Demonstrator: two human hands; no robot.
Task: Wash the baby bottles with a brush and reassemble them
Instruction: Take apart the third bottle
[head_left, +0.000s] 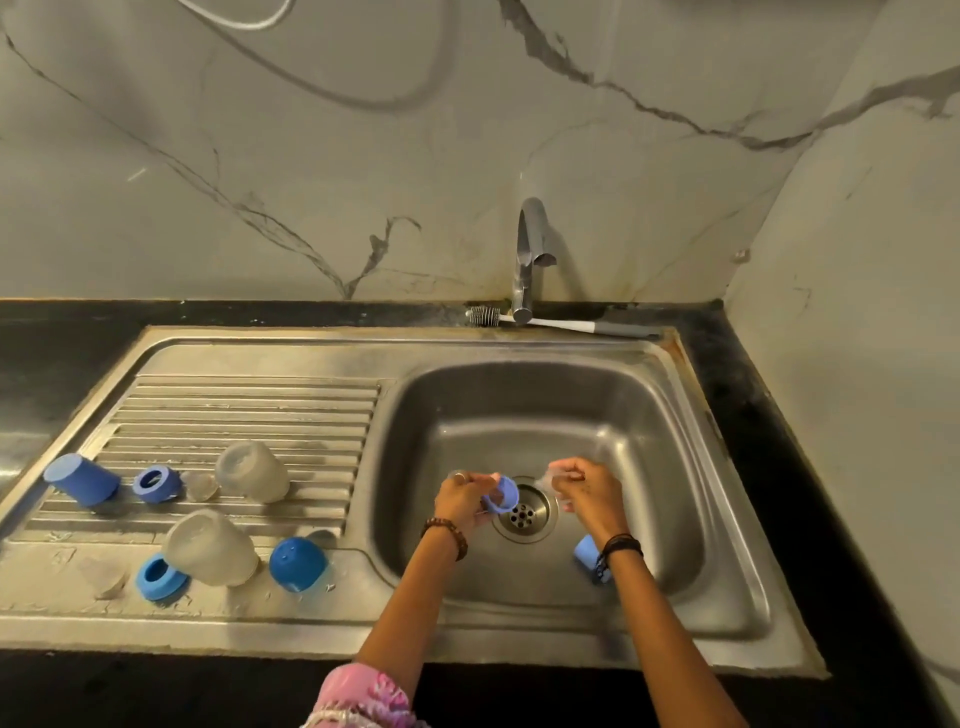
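- Steel sink (675, 415) fills the lower right of the head view; both hands work low in its basin, just above the drain (522, 512).
- Left hand (460, 499) is closed on a blue collar ring (503, 494), pinched at its rim, with the ring's opening tipped toward 3 o'clock and the other hand.
- Right hand (589, 493) pinches something clear and blurred, most likely a silicone teat (553, 475); its exact shape I cannot tell.
- The relation that matters: the teat lies at 3 o'clock from the ring, near but apart, the drain showing between them. The ring's axis runs roughly along the 9-to-3 line, so I judge the next move to be bringing the teat in along that line and seating it through the ring.
- A further blue piece (587, 553) lies on the basin floor at 5 o'clock from the drain, partly hidden by the right wrist.
- The brush (561, 325) lies on the back ledge at 12 o'clock, behind the tap (530, 249), long axis left to right, bristles at the left end; neither hand is near it, the right being somewhat closer.
- On the drainboard (234, 410) at 9 o'clock stand two clear bottles (252, 470) (210, 548) mouth down, with two blue caps, two blue rings and what look like clear teats beside them, all apart, so reassembly seems barely begun.
- No water can be seen running from the tap.
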